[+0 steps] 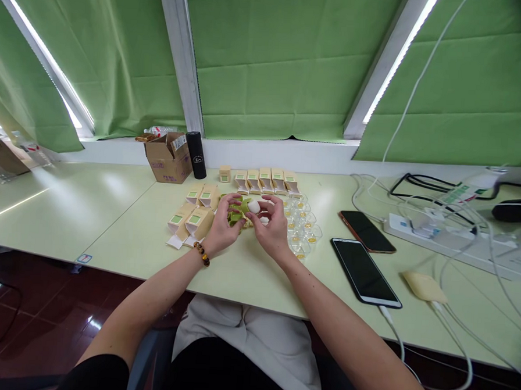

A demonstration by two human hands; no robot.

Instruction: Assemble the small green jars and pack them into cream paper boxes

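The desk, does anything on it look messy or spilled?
The cables look messy: at the right they lie tangled across the power strip, while the small boxes at the back stand in a neat row. I see no spill.

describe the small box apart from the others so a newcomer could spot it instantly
On the pale table, find the brown carton below the green blinds, with a black cylinder at its right. Just right of that cylinder sits a small beige box. It stands alone, shorter than the row of five boxes to its right.
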